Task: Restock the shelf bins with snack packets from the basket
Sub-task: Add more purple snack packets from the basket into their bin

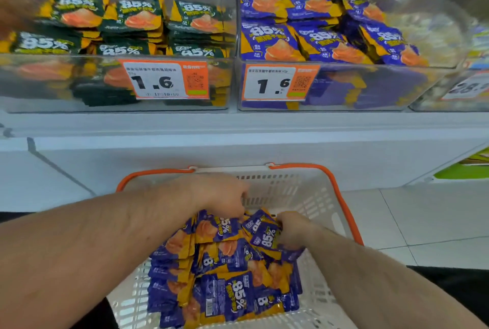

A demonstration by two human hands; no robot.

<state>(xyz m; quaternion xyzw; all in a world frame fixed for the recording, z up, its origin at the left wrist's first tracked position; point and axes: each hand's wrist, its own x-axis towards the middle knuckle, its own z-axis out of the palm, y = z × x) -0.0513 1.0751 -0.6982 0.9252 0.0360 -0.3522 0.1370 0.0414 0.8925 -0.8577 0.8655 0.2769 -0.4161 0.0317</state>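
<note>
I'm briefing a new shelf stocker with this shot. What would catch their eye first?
Probably both hands, the left hand and right hand, gripping purple packets piled in the white basket at the bottom. Above, the purple bin at centre right holds matching packets, beside a green bin on the left, each with an orange price tag reading 1.6.

White shelf and tiled floor carrying the stock

The white shelf (238, 122) is bearing three clear bins side by side: a bin of green packets (53, 85), a bin of purple packets (370, 85) touching it, and a third bin (449, 101) at the right edge; the floor (423, 217) is lying pale-tiled below.
</note>
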